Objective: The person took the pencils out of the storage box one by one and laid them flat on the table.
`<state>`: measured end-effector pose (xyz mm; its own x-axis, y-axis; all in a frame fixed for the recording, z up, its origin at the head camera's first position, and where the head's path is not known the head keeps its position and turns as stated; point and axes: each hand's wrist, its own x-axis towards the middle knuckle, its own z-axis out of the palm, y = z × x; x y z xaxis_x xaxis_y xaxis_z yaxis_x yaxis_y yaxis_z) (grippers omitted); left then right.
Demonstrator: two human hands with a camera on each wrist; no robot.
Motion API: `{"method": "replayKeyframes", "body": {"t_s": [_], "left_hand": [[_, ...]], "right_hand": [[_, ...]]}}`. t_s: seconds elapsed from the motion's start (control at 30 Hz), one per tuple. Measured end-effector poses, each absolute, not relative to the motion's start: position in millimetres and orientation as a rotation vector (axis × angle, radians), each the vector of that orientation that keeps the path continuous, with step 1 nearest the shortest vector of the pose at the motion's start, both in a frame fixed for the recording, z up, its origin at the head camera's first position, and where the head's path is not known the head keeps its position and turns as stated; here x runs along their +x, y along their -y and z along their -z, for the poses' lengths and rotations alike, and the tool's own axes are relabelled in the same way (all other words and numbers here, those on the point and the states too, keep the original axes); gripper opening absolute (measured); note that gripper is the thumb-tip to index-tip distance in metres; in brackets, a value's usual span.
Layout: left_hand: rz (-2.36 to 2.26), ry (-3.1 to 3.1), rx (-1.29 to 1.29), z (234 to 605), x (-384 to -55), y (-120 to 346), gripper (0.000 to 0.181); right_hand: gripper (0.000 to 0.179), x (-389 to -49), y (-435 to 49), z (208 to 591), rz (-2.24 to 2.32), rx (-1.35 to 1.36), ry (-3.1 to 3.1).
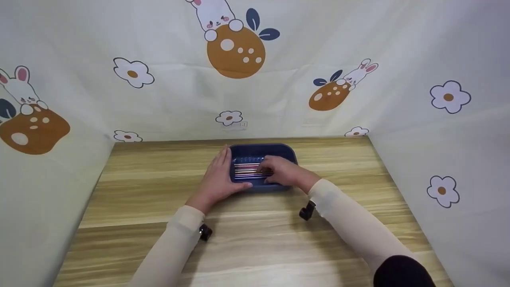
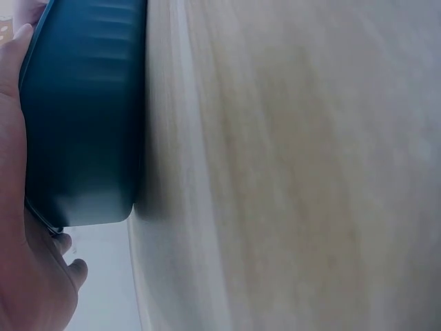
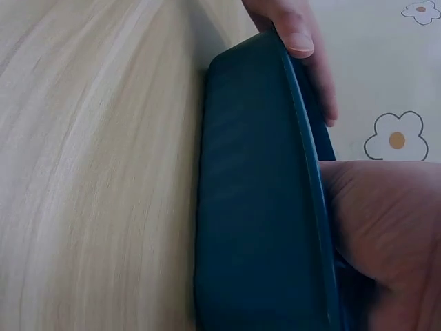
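A dark blue rectangular plastic box point(image 1: 261, 149) stands on the table, its low front wall point(image 2: 83, 131) filling the upper left of the left wrist view. Several thin, shiny sticks point(image 1: 244, 170) in pink, gold, silver and purple lie side by side inside it. My left hand point(image 1: 218, 177) holds the box at its left end, fingers along the side and thumb on the front rim. Over the right rim, my right hand point(image 1: 283, 170) reaches in, fingers bent down at the sticks; I cannot tell whether it pinches one. The box wall hides those fingertips in the right wrist view.
The wood-grain table point(image 1: 255, 235) runs from the box toward me. Right behind the box rises a pale cloth backdrop point(image 1: 175, 99) printed with rabbits and flowers, and it also encloses the left and right sides. A small black device point(image 1: 306, 210) sits at each wrist.
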<state>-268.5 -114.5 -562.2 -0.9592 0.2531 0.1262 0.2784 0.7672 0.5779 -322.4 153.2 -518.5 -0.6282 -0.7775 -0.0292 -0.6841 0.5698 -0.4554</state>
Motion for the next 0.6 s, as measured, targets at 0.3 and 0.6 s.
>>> {"method": "replayKeyframes", "body": {"t_s": [0.3,0.6], "left_hand": [[0.965,2.902,-0.444,562.6,-267.4,114.2,0.146],[0.952,2.913,-0.435,562.9,-267.9,115.0,0.149]], "right_hand": [[0.027,-331.1,-150.0,525.6,0.555,-1.257,-2.552],[0.019,-335.2,-149.1,528.8,0.605,-1.233,-2.508]]}}
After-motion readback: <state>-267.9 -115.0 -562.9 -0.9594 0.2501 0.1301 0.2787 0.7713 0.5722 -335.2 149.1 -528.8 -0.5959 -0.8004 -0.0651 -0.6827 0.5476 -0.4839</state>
